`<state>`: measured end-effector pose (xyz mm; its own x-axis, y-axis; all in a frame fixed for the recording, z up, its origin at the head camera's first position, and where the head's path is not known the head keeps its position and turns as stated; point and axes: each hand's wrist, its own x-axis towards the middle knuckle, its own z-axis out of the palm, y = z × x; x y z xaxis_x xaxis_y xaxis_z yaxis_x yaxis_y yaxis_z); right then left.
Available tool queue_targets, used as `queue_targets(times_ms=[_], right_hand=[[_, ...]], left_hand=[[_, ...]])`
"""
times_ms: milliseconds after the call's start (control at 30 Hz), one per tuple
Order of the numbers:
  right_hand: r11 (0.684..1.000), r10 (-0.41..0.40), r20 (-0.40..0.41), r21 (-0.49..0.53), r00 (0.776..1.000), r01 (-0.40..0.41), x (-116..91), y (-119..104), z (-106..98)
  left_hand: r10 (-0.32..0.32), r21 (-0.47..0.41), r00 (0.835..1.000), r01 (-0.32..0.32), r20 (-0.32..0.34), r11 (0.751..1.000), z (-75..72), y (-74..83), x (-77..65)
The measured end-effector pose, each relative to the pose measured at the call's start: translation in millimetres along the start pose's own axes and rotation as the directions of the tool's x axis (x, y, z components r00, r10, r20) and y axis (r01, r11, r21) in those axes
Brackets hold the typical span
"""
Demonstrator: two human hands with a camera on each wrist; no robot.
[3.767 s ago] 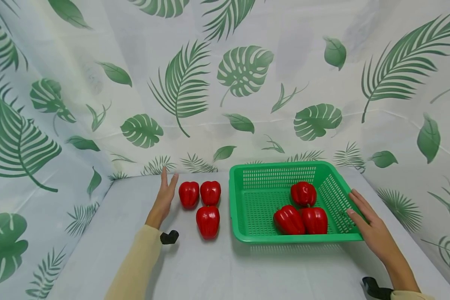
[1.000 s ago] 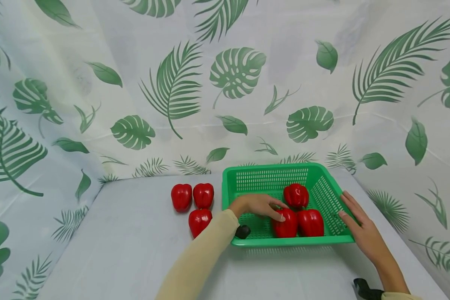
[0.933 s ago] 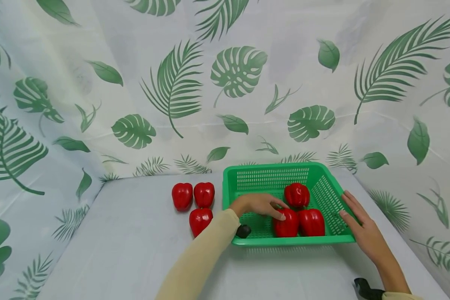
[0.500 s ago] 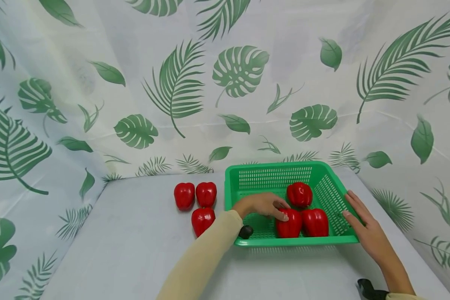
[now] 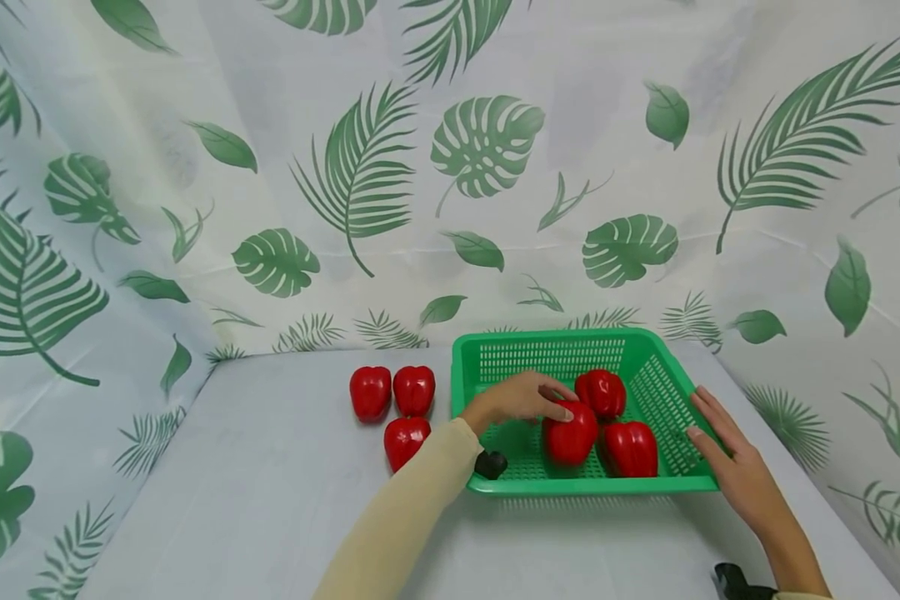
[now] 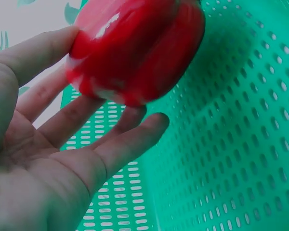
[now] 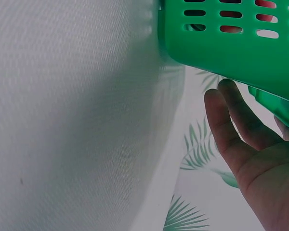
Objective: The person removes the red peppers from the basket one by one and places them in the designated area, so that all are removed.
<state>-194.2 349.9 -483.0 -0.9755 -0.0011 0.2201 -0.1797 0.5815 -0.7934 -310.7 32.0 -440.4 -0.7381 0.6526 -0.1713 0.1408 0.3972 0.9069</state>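
My left hand (image 5: 523, 397) reaches into the green plastic basket (image 5: 521, 482) and grips a red bell pepper (image 5: 570, 435) between thumb and fingers. In the left wrist view that bell pepper (image 6: 135, 48) is tilted, held at the fingertips above the perforated basket floor. Two more red peppers lie in the basket, one at the back (image 5: 601, 393) and one at the front right (image 5: 630, 450). My right hand (image 5: 742, 467) rests along the basket's right rim. From the right wrist view its fingers (image 7: 219, 118) are extended against the basket's side, with the thumb mostly hidden.
Left of the basket, three red peppers sit on the white-covered table (image 5: 217, 492): two at the back (image 5: 371, 393) and one in front (image 5: 405, 440), partly covered by my left sleeve (image 5: 412, 508). A leaf-patterned sheet (image 5: 487, 217) rises behind the table and along both sides.
My left hand moved from beside the outside peppers into the basket and took hold of a pepper. In the last half second that pepper rose slightly and tilted. My right hand stayed at the rim.
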Motion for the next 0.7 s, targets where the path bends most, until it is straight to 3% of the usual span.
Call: queue_targets(times_ms=[200,500,700], right_hand=[[1.000,-0.007,-0.005,0.001,1.000,0.007,0.8,1.4,1.5],[1.000,-0.022,-0.005,0.016,1.000,0.022,1.4,4.9,1.8],[1.000,-0.017,-0.004,0.013,1.000,0.017,0.1,6.4,2.3]], left_hand=[[-0.013,-0.110,0.999,0.009,-0.036,0.994,-7.0,3.0,-5.5],[0.034,-0.131,0.997,-0.042,-0.062,0.990,-19.4,10.1,-16.8],[0.071,-0.130,0.991,-0.085,-0.110,0.988,-27.0,16.6,-32.6]])
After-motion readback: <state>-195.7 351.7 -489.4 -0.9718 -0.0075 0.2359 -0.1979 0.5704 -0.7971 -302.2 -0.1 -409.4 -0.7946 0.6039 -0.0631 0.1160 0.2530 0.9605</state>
